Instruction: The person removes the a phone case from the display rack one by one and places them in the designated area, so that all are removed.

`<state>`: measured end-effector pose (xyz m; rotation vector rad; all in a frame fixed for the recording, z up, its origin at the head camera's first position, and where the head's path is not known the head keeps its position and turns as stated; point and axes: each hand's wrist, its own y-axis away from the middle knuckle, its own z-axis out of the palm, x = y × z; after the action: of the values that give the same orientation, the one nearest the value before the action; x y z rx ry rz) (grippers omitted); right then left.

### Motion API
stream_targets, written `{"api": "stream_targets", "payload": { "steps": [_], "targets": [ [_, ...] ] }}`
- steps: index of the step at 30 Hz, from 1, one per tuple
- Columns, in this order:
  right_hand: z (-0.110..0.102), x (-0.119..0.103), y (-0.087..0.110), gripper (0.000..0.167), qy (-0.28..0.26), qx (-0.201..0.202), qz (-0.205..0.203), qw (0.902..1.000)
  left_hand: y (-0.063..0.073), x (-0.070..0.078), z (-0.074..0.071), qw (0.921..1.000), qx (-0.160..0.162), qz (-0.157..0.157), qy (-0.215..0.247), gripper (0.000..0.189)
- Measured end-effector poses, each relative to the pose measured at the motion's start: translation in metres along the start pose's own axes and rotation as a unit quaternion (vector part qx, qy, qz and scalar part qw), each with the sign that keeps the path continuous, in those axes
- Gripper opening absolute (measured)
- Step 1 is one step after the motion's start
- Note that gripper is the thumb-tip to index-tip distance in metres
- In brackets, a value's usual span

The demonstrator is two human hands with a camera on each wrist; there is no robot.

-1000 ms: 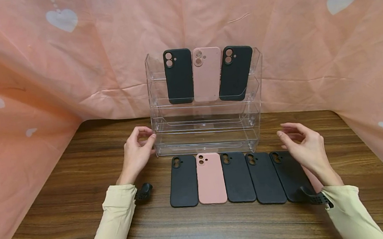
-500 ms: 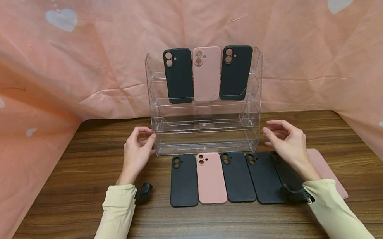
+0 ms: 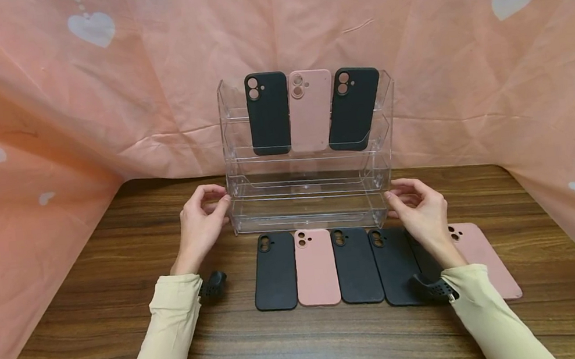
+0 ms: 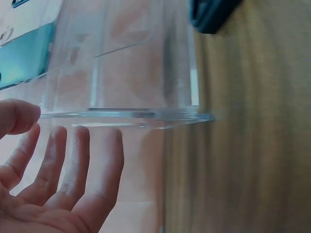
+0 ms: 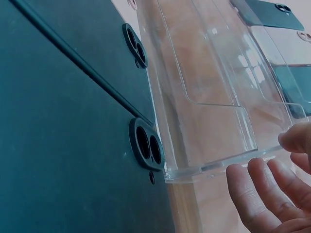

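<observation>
A clear acrylic tiered stand (image 3: 307,205) stands at the middle back of the table. My left hand (image 3: 200,224) is at its left side, fingertips at the side panel. In the left wrist view, the thumb (image 4: 22,116) is by the panel's edge and the fingers lie along its outer face. My right hand (image 3: 421,212) is at the stand's right side, thumb and fingertips near that panel. Neither hand curls round anything. The stand's upper tier holds a black phone case (image 3: 268,117), a pink phone case (image 3: 311,112) and another black phone case (image 3: 355,111), which leans slightly.
In front of the stand lies a row of phone cases: a black one (image 3: 274,274), a pink one (image 3: 317,270), more black ones and a pink one (image 3: 491,263) at the right end. My right hand partly covers the row. A pink cloth (image 3: 170,69) hangs behind.
My right hand has moved left to the stand's right side, uncovering the pink case at the row's end. My left hand has shifted slightly left and up. The cases stay put.
</observation>
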<state>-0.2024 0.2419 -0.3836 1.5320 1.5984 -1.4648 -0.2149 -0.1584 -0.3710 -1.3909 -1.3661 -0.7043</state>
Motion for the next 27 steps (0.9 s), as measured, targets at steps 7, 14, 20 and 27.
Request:
{"api": "stream_targets", "payload": {
  "steps": [7,14,20,27],
  "targets": [
    [0.001,-0.003,-0.001,0.030,0.020,0.005,-0.011,0.9997,-0.013,0.024,-0.004,0.9942,0.075,0.072,-0.025,0.021],
    [0.002,0.000,-0.003,0.030,0.041,0.007,-0.022,0.9989,-0.028,0.062,0.002,0.9892,0.079,0.123,0.019,0.021],
    [0.002,-0.001,-0.001,0.028,0.067,0.014,-0.028,0.9972,-0.041,0.089,0.014,0.9858,0.055,0.154,0.041,0.023],
    [0.004,-0.002,0.000,0.027,0.078,0.016,-0.037,0.9962,-0.062,0.103,0.025,0.9858,0.055,0.156,0.027,0.029]
  ]
}}
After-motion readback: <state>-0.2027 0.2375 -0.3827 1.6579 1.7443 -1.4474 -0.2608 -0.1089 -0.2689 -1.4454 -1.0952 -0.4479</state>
